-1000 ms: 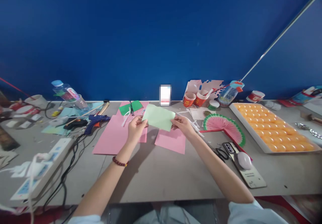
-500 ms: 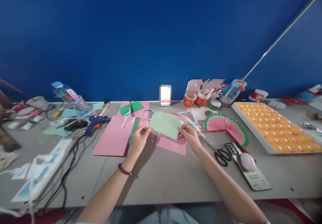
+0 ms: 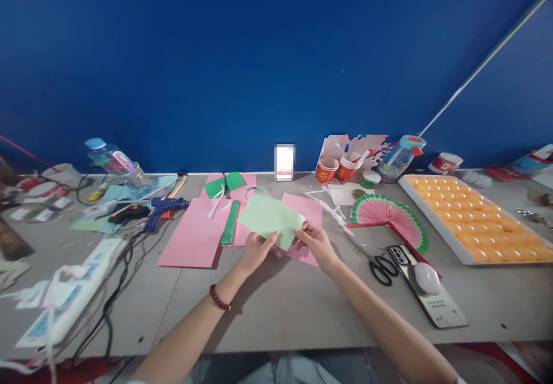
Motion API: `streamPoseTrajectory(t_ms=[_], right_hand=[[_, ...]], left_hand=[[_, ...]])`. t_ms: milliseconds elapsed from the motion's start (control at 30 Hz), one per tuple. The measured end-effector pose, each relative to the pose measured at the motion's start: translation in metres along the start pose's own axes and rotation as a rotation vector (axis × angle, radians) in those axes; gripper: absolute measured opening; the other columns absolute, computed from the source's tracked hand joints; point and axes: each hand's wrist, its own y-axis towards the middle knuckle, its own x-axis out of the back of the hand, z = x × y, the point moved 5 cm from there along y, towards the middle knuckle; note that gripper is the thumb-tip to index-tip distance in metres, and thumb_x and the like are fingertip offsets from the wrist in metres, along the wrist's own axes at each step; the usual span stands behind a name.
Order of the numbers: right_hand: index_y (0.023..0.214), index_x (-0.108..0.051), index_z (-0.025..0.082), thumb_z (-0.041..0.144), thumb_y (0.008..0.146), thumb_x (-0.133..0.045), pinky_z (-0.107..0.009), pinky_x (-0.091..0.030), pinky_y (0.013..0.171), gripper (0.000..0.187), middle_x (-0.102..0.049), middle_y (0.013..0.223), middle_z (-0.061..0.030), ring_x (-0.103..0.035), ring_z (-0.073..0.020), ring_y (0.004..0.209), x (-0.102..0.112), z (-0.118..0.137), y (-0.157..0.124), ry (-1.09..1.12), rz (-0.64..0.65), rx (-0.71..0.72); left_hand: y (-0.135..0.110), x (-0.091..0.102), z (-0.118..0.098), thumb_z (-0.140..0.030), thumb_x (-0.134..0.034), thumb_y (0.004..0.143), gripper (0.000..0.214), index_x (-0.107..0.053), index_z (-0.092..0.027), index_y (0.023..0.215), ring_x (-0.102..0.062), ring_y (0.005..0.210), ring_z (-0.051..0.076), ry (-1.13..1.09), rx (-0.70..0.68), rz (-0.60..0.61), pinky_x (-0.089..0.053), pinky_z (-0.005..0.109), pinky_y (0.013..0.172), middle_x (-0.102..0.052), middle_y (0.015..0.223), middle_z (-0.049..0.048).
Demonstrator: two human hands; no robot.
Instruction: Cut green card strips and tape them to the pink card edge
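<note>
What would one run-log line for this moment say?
left hand: holds light green sheet by near edge | right hand: holds same sheet's right side | beneath: pink paper, partly covered | farther right: black-handled scissors

The pale green sheet (image 3: 268, 217) hides some fingers of the left hand (image 3: 256, 255) and part of 1 pink sheet (image 3: 308, 208) — its full outline cannot be told. The screen (image 3: 284, 162) is pixelated; the phone's (image 3: 441, 308) lettering is too small; the tray (image 3: 437, 224) runs off the right edge.
</note>
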Motion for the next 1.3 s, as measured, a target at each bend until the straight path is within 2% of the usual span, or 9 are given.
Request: streamPoseTrajectory(t_ms=[167, 267, 367, 533, 733, 900, 1067, 1167, 1300], right_hand=[[0.077, -0.06, 0.018, 0.047, 0.069, -0.073, -0.021, -0.047, 0.049, 0.033, -0.063, 0.06, 0.0016, -0.058, -0.0105, 0.051, 0.001, -0.005, 0.0, -0.027, 0.014, 0.021], [0.078, -0.06, 0.018, 0.05, 0.069, -0.071, -0.018, -0.037, 0.036, 0.035, -0.06, 0.057, 0.0021, -0.055, -0.0105, 0.046, 0.008, -0.003, 0.0, -0.037, -0.049, 0.02], [0.074, -0.059, 0.017, 0.052, 0.067, -0.071, -0.017, -0.029, 0.029, 0.038, -0.06, 0.053, 0.0009, -0.054, -0.0117, 0.043, 0.011, -0.002, 0.001, -0.1, -0.102, 0.006], [0.068, -0.059, 0.017, 0.053, 0.064, -0.073, -0.019, -0.036, 0.033, 0.039, -0.06, 0.051, 0.0004, -0.054, -0.0113, 0.042, 0.006, -0.004, -0.001, -0.122, -0.104, -0.023], [0.071, -0.058, 0.017, 0.054, 0.062, -0.075, -0.018, -0.032, 0.031, 0.041, -0.06, 0.05, 0.0017, -0.05, -0.0088, 0.038, 0.0, -0.012, -0.003, -0.042, -0.081, -0.076], [0.07, -0.058, 0.017, 0.057, 0.062, -0.073, -0.019, -0.032, 0.032, 0.043, -0.062, 0.05, 0.0005, -0.047, -0.0085, 0.035, -0.003, -0.013, -0.001, -0.101, -0.054, -0.046], [0.072, -0.062, 0.018, 0.054, 0.062, -0.073, -0.02, -0.034, 0.033, 0.039, -0.059, 0.05, 0.002, -0.048, -0.0093, 0.039, 0.0, -0.004, -0.002, -0.181, -0.082, 0.009], [0.07, -0.063, 0.02, 0.052, 0.064, -0.072, -0.021, -0.037, 0.036, 0.034, -0.058, 0.052, 0.0023, -0.05, -0.0103, 0.043, 0.002, 0.003, -0.004, -0.223, -0.109, 0.063], [0.07, -0.063, 0.02, 0.052, 0.066, -0.07, -0.021, -0.039, 0.039, 0.033, -0.059, 0.052, 0.0018, -0.051, -0.0101, 0.044, 0.001, 0.002, -0.003, -0.231, -0.094, 0.057]], left_hand=[[-0.001, -0.001, 0.004, -0.045, -0.065, 0.073, 0.028, -0.066, -0.017, 0.072, -0.063, 0.058, 0.019, -0.007, 0.033, 0.046, -0.049, 0.027, 0.054, -0.069, 0.066, 0.0039], [-0.001, -0.001, 0.008, -0.047, -0.062, 0.076, 0.033, -0.06, -0.017, 0.06, -0.054, 0.048, 0.015, 0.096, 0.011, 0.066, -0.04, 0.025, 0.046, -0.059, 0.051, 0.0009], [-0.001, 0.004, 0.008, -0.05, -0.058, 0.077, 0.042, -0.049, -0.018, 0.051, -0.041, 0.042, 0.01, 0.204, -0.052, -0.021, -0.03, 0.023, 0.043, -0.044, 0.043, -0.0029], [-0.003, 0.01, 0.003, -0.051, -0.055, 0.08, 0.042, -0.045, -0.019, 0.055, -0.033, 0.046, 0.009, 0.221, -0.133, -0.149, -0.026, 0.023, 0.045, -0.035, 0.047, -0.005], [-0.001, 0.013, 0.001, -0.049, -0.057, 0.08, 0.034, -0.056, -0.018, 0.065, -0.043, 0.051, 0.011, 0.087, -0.11, -0.216, -0.034, 0.023, 0.049, -0.047, 0.054, -0.0031], [-0.001, 0.005, 0.003, -0.048, -0.067, 0.07, 0.033, -0.066, -0.016, 0.076, -0.061, 0.064, 0.019, -0.047, 0.034, -0.126, -0.047, 0.027, 0.056, -0.068, 0.071, 0.0055], [-0.004, -0.005, 0.007, -0.044, -0.067, 0.073, 0.03, -0.069, -0.015, 0.081, -0.066, 0.062, 0.021, -0.082, 0.062, 0.008, -0.051, 0.03, 0.055, -0.072, 0.075, 0.0089], [-0.003, -0.009, 0.011, -0.046, -0.065, 0.076, 0.032, -0.069, -0.015, 0.084, -0.065, 0.055, 0.02, -0.125, 0.083, 0.087, -0.052, 0.03, 0.053, -0.071, 0.066, 0.0065], [-0.001, -0.005, 0.009, -0.044, -0.064, 0.078, 0.028, -0.069, -0.017, 0.074, -0.066, 0.058, 0.02, -0.067, 0.059, 0.062, -0.054, 0.03, 0.06, -0.069, 0.057, 0.0043]])
